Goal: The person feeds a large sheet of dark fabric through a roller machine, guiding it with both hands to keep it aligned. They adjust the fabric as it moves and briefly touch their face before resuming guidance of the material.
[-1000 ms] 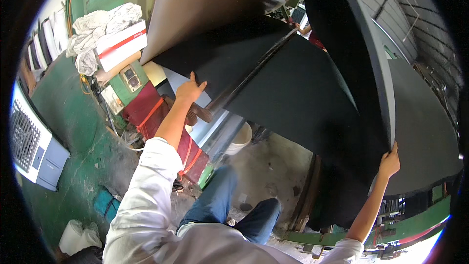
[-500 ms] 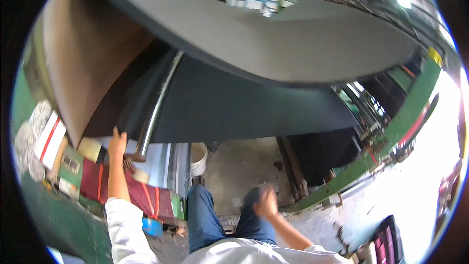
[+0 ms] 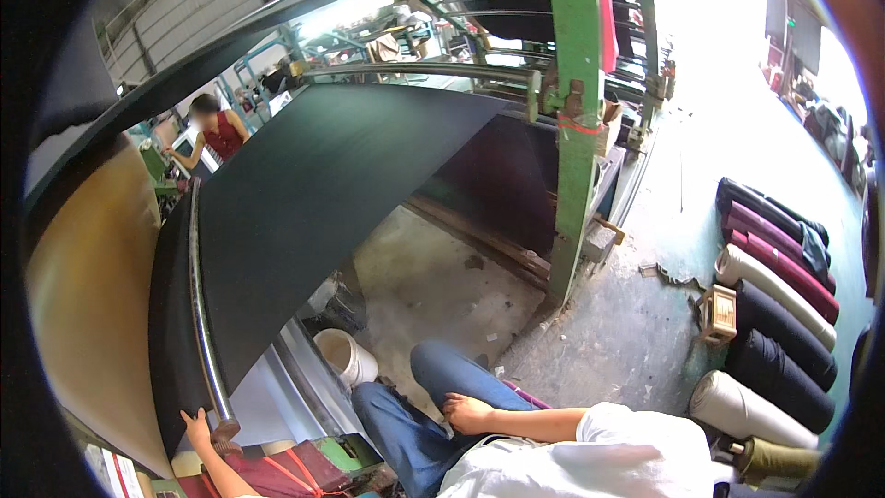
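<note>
My left hand (image 3: 197,428) is at the lower left, with its thumb and fingers spread. It touches or nearly touches the near edge of a wide dark sheet of cloth (image 3: 277,212), just beside the end of a shiny metal roller (image 3: 197,295). The cloth runs under this roller and stretches away to the far right. Resting on my thigh, my right hand (image 3: 468,413) has its fingers curled in, and nothing shows in it. Below my left hand lies a dark red wrap (image 3: 286,472) with orange ties on the machine's side.
A green machine post (image 3: 576,129) stands right of the cloth. A white bucket (image 3: 347,358) is by my knees. Several fabric rolls (image 3: 779,290) and a small wooden stool (image 3: 717,314) lie to the right. Another person (image 3: 221,134) stands beyond the cloth at far left.
My view has swung to the right, bringing the fabric rolls and the other person into sight. My right hand has come to rest on my thigh. My left hand stays by the roller's end.
</note>
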A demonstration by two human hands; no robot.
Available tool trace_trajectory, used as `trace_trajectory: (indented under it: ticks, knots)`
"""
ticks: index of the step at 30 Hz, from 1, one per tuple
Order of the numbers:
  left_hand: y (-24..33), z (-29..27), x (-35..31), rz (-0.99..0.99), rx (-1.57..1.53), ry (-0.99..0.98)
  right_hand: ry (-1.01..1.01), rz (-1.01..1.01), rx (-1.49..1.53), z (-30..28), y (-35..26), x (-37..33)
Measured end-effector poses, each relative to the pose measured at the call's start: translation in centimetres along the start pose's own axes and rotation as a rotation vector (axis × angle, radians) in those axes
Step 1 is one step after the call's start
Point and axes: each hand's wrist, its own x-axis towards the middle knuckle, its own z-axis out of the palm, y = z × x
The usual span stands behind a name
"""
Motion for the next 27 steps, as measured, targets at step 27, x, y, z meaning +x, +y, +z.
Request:
trace_trajectory:
  ticks: [27]
  knots:
    - [-2.4, 0.2, 1.1, 0.061, -0.238, -0.088, -0.809, -0.155, -0.259, 6.6, -4.4, 5.4]
